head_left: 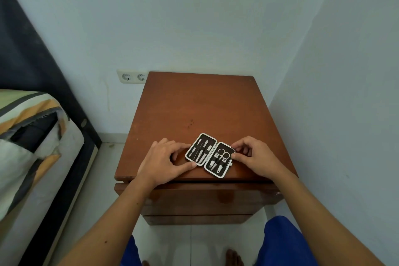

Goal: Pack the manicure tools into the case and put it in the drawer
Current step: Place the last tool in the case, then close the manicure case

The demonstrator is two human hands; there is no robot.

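Observation:
A small manicure case (209, 154) lies open flat near the front edge of a brown wooden nightstand (200, 106). Its inside is black with a white rim. Several metal tools sit in the left half, and small scissors and clippers in the right half. My left hand (166, 160) touches the case's left edge with index finger and thumb. My right hand (252, 155) pinches the right edge of the right half. The drawer fronts (205, 198) below the top look pushed in.
A bed with a striped cover (32, 136) stands at the left. A double wall socket (132, 76) is behind the nightstand's left corner. Walls close in behind and at the right. My feet and blue shorts (280, 242) are on white floor tiles.

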